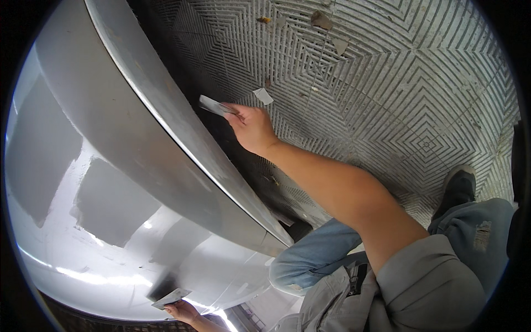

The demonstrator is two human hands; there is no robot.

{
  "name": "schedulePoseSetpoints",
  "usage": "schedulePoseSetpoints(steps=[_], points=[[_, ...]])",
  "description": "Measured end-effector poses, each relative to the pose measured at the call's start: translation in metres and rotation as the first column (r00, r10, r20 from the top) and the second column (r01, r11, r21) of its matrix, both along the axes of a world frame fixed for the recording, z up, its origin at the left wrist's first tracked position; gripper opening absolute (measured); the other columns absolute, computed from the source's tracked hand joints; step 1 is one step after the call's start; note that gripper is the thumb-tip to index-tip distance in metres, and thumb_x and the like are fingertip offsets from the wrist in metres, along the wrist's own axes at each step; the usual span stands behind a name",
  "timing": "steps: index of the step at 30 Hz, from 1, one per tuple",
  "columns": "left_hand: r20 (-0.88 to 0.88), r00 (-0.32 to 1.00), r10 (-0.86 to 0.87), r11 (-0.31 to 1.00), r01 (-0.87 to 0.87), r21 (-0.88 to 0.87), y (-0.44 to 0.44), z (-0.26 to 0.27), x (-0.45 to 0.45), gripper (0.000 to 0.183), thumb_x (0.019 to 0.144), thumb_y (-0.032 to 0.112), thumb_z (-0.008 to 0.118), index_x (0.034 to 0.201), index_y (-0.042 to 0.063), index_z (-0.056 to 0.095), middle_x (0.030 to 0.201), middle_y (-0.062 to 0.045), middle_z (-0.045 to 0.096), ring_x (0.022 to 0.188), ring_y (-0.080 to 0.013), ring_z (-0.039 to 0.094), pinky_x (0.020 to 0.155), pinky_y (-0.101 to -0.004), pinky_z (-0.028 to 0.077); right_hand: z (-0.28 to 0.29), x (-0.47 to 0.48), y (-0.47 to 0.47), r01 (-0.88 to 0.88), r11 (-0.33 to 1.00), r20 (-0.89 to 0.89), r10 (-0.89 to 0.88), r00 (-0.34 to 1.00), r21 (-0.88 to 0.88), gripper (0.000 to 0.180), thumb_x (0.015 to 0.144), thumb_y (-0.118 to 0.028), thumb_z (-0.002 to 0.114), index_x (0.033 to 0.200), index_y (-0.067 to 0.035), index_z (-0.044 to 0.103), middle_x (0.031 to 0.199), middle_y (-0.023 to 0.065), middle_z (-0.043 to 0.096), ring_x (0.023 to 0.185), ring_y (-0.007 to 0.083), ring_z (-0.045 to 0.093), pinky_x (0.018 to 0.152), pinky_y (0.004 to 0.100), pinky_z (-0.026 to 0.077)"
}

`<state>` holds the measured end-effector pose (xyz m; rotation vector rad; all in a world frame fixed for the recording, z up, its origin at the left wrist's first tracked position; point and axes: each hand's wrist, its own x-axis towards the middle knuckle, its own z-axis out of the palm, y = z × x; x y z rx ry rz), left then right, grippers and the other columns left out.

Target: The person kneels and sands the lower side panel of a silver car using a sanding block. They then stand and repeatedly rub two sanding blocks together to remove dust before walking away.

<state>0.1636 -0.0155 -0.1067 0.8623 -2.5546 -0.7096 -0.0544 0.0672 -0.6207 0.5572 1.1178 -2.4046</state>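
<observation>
My right hand (253,128) reaches out past the lower edge of a silver car body panel (137,124). It pinches a flat, greyish metal spreader (215,106), held in the air over the dark gap beside the panel. At the bottom of the view, my left hand (183,312) grips another thin flat spreader plate (172,299), close to the panel's shiny surface. Whether that plate touches the panel cannot be told. Matte grey patches of what looks like body filler (114,203) cover parts of the panel, with another patch (43,153) farther left.
Ribbed plastic floor tiles (381,95) spread beyond the panel. Scraps lie on them, including a white piece (263,96) and a brown piece (321,20). My bent knee (298,257) in torn jeans is close to the panel's end; a dark shoe (456,186) rests at right.
</observation>
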Motion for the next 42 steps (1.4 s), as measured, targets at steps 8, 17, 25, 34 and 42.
schedulePoseSetpoints(steps=[8, 17, 25, 34, 42], points=[[-0.013, 1.000, -0.010, 0.999, 0.010, -0.047, 0.001, -0.005, 0.000, 0.051, 0.089, 0.032, 0.056, 0.129, 0.004, 0.041, 0.119, -0.007, 0.053, 0.103, -0.0186, 0.053, 0.083, -0.0296, 0.043, 0.013, 0.008, -0.009, 0.159, 0.987, -0.176, -0.160, 0.971, -0.017, 0.024, 0.082, -0.007, 0.059, 0.106, -0.008, 0.064, 0.089, 0.0145, 0.066, 0.066, 0.0180, 0.065, 0.061, 0.0264, 0.050], [-0.036, 0.999, 0.008, 0.998, -0.010, -0.063, -0.003, -0.001, 0.003, 0.044, 0.089, 0.031, 0.055, 0.123, 0.005, 0.045, 0.112, -0.005, 0.056, 0.093, -0.0142, 0.054, 0.070, -0.0228, 0.043, 0.007, 0.003, -0.006, 0.189, 0.982, -0.098, -0.190, 0.977, -0.019, 0.025, 0.082, -0.007, 0.058, 0.107, -0.006, 0.063, 0.065, 0.0135, 0.061, 0.049, 0.0152, 0.054, 0.050, 0.0261, 0.043], [-0.074, 0.996, 0.051, 0.994, -0.058, -0.089, -0.001, -0.005, 0.000, 0.045, 0.088, 0.032, 0.056, 0.123, 0.005, 0.045, 0.110, -0.005, 0.057, 0.092, -0.0143, 0.055, 0.069, -0.0219, 0.043, 0.015, 0.016, -0.020, 0.151, 0.988, -0.133, -0.150, 0.980, -0.002, 0.023, 0.082, -0.007, 0.059, 0.104, -0.007, 0.065, 0.090, 0.0152, 0.065, 0.069, 0.0213, 0.066, 0.061, 0.0269, 0.051], [-0.007, 1.000, -0.019, 1.000, 0.019, 0.003, 0.001, -0.004, -0.002, 0.049, 0.089, 0.030, 0.055, 0.128, 0.003, 0.042, 0.117, -0.008, 0.055, 0.101, -0.0209, 0.055, 0.082, -0.0323, 0.044, -0.010, 0.007, -0.012, -0.073, 0.981, -0.026, 0.079, 0.997, 0.179, 0.023, 0.079, -0.008, 0.054, 0.100, -0.007, 0.065, 0.087, 0.0192, 0.063, 0.078, 0.0369, 0.060, 0.071, 0.0429, 0.049], [-0.043, 0.999, -0.003, 0.999, 0.005, 0.040, -0.003, 0.003, 0.005, 0.046, 0.090, 0.030, 0.053, 0.126, 0.003, 0.043, 0.116, -0.008, 0.056, 0.099, -0.0184, 0.055, 0.081, -0.0303, 0.045, -0.002, -0.061, 0.028, 0.295, 0.947, -0.240, -0.259, 0.936, 0.128, 0.021, 0.082, -0.008, 0.054, 0.100, -0.008, 0.065, 0.086, 0.0132, 0.065, 0.072, 0.0293, 0.063, 0.066, 0.0350, 0.049]])
